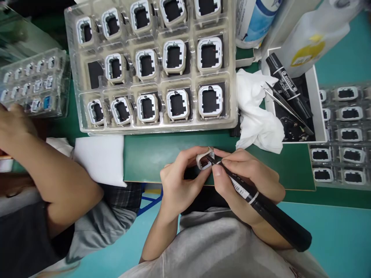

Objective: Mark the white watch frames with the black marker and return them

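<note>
Green benchtop [150, 156]: left hand [180, 179] pinches pale watch-case frame [199, 161]; right hand [247, 175] pinches black marker [279, 222], its label [239, 188] apparently barcoded.

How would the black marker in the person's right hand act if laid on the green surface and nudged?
The black marker would probably roll, since its barrel looks round. It's likely stiff: it runs straight in the right hand, with no bend showing. It may be light for its size, as it looks like plastic, though weight can't be seen.

Crumpled tissue [255, 116] beside white box [320, 112]; yellow-printed bottle [314, 44] near box
</note>
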The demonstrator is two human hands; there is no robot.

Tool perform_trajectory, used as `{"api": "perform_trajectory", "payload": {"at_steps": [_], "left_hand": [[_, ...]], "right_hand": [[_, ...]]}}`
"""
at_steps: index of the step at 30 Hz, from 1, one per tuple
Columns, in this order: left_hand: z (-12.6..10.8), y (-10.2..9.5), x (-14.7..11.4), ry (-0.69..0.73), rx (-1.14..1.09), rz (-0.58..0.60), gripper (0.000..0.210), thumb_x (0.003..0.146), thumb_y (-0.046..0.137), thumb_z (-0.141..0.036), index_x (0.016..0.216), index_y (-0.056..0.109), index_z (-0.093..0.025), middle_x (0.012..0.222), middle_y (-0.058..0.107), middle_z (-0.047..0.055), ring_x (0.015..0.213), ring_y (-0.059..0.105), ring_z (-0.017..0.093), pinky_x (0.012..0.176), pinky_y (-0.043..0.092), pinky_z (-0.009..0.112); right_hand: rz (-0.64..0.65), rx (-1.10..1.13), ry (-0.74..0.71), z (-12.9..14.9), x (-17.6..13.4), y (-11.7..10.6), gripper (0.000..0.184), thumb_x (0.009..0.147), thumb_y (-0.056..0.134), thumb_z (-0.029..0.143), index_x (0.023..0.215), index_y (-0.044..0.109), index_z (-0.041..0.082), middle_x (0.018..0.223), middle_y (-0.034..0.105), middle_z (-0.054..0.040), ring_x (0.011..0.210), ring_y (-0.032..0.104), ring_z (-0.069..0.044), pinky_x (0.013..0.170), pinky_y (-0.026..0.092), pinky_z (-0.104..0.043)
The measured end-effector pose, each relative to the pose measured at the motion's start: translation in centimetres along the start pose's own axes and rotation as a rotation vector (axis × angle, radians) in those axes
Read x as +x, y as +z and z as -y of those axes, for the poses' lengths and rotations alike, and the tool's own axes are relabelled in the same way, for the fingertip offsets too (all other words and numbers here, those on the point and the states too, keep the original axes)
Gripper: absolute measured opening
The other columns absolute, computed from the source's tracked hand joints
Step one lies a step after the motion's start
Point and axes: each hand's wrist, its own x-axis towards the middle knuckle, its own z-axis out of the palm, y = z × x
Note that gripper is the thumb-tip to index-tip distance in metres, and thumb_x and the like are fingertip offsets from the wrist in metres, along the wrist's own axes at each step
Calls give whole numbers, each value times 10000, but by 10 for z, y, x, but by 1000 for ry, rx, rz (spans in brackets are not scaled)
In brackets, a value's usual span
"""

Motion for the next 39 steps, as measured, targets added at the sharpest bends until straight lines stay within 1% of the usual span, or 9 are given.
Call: {"api": "perform_trajectory", "payload": {"at_steps": [5,8,15,18,24,30,33,36,39], "left_hand": [[-2,1,1,22,-16,2,444,1097,1017,-176,1486,879,-340,1289,1014,0,1015,1006,197,978,830,256],[-1,0,0,27,-8,3,451,1099,1006,-156,1494,875,-331,1285,1015,2,1008,1006,196,974,827,251],[-2,0,0,52,1,3,468,1105,990,-118,1504,866,-329,1302,1012,-17,1020,1003,167,1006,808,213],[-3,0,0,68,20,-8,441,1121,973,-121,1497,866,-324,1291,1012,-15,1007,1002,167,990,810,216],[-3,1,1,97,67,-12,345,1173,935,-185,1487,866,-309,1266,1016,-3,956,1000,173,922,824,235],[-4,1,5,48,-47,-20,416,1078,1035,-142,1434,885,-294,1243,1021,-11,966,1004,169,964,823,216],[-5,2,6,9,-130,-13,478,1028,1095,-137,1431,887,-290,1226,1020,-21,958,1002,160,968,819,203],[-5,2,6,-2,-171,-14,480,1027,1113,-156,1433,893,-289,1220,1019,-18,963,1003,162,967,822,208],[-4,2,4,3,-144,-21,475,1034,1111,-165,1438,896,-292,1225,1018,-17,983,1005,162,963,815,200]], "right_hand": [[-4,10,-8,-1,0,1,309,1046,902,37,1134,853,329,1039,952,-17,1004,1009,-292,842,881,-396],[-2,3,-2,-1,0,1,286,1064,907,56,1135,862,330,1038,948,-8,1014,1011,-280,872,881,-377],[-4,-29,-28,1,2,1,301,1011,919,9,1121,849,281,1035,955,-37,1017,1019,-296,888,880,-347],[-11,-39,-74,0,3,2,322,993,924,-16,1125,838,265,1010,950,-46,998,1021,-299,887,878,-326],[-26,-38,-71,-1,3,5,325,1007,907,-18,1133,826,270,995,948,-37,970,1018,-293,880,881,-336],[-25,13,-63,-2,1,5,331,1002,909,-33,1141,834,257,948,914,-13,909,996,-274,933,897,-373],[-16,15,-45,-2,-1,4,290,1046,913,-11,1149,833,249,1008,934,-34,967,1001,-263,951,890,-351],[-15,1,-24,-1,-2,4,268,1067,916,6,1143,829,248,1043,946,-48,1041,1012,-271,954,882,-338],[-27,-7,-9,-1,-3,4,263,1067,923,24,1121,821,260,1036,945,-32,1022,1011,-261,942,876,-326]]}}
